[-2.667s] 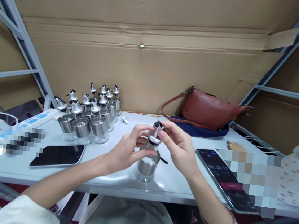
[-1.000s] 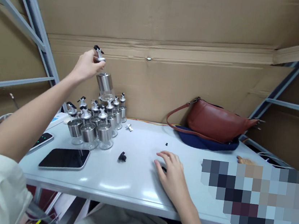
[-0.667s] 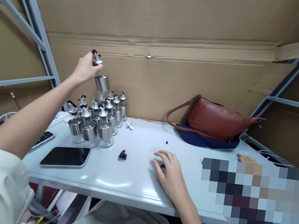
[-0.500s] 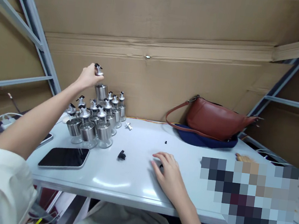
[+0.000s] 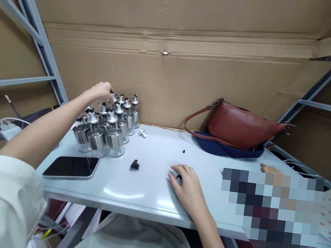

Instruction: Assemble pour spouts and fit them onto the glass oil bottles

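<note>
At the back of the bottle group, my left hand (image 5: 102,91) is closed on the spout top of an oil dispenser bottle (image 5: 113,97). The lower part of that bottle is hidden behind others. Several glass-and-steel oil bottles (image 5: 116,138) with silver tops and black spout flaps stand upright close together. My right hand (image 5: 188,187) rests on the table with its fingers extended and apart. A small black piece (image 5: 179,177) shows between its thumb and fingers, lying loose under the hand. Left of it sits a black plastic part (image 5: 134,165).
A phone (image 5: 71,167) lies before the bottles. On the white table (image 5: 150,194) are a small white-silver piece (image 5: 142,133) and a tiny black bit (image 5: 184,151). A brown bag (image 5: 240,127) sits on dark blue cloth (image 5: 228,150), against cardboard (image 5: 171,80). A blurred patch covers the right.
My left hand has lowered the bottle from above the group down to its back row. My right hand has stayed in place on the table. The camera view has tilted slightly.
</note>
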A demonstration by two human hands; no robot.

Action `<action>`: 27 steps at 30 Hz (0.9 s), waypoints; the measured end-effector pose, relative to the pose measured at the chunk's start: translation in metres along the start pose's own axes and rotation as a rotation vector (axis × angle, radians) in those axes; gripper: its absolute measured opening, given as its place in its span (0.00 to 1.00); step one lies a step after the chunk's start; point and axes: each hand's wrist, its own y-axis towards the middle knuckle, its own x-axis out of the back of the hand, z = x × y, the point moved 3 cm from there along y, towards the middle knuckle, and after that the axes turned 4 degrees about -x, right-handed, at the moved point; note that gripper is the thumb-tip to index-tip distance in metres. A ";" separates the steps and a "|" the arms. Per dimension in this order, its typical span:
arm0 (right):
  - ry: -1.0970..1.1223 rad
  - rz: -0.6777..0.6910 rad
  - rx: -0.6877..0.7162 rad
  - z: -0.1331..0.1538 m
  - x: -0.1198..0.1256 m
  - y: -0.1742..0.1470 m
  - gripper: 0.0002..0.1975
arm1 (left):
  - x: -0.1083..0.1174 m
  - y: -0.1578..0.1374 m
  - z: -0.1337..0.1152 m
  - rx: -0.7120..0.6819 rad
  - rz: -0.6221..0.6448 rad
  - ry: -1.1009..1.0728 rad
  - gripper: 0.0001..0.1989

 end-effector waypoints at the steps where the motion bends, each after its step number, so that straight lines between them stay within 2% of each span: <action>1: 0.003 0.006 -0.005 0.000 0.000 0.000 0.09 | -0.003 -0.001 0.000 0.023 0.046 0.048 0.18; 5: 0.050 0.023 -0.025 -0.003 0.002 -0.001 0.11 | -0.011 -0.005 -0.007 0.063 0.215 0.172 0.18; 8: 0.092 0.041 -0.037 -0.007 0.002 -0.001 0.15 | -0.004 -0.008 -0.016 0.087 0.215 0.179 0.18; 10: 0.114 0.037 -0.048 -0.010 0.003 -0.002 0.18 | 0.008 -0.016 -0.028 0.064 0.067 0.177 0.19; 13: 0.122 0.004 -0.084 -0.013 0.004 -0.005 0.20 | 0.025 -0.053 -0.057 -0.129 -0.301 0.106 0.18; 14: 0.121 -0.010 -0.093 -0.014 0.005 -0.006 0.20 | 0.025 -0.071 -0.068 -0.211 -0.351 0.058 0.17; 15: 0.120 -0.023 -0.097 -0.015 0.005 -0.007 0.20 | 0.020 -0.090 -0.078 -0.284 -0.347 0.011 0.16; 18: 0.128 -0.040 -0.081 -0.015 0.004 -0.007 0.20 | -0.014 -0.139 -0.107 -0.496 -0.099 -0.042 0.15; 20: 0.137 -0.049 -0.063 -0.014 0.003 -0.007 0.19 | -0.044 -0.154 -0.121 -0.534 0.072 0.020 0.20; 23: 0.146 -0.073 -0.043 -0.013 0.004 -0.007 0.16 | -0.081 -0.140 -0.136 -0.412 0.196 0.139 0.24; 27: 0.149 -0.091 -0.032 -0.012 0.005 -0.008 0.13 | -0.117 -0.101 -0.155 -0.223 0.217 0.154 0.17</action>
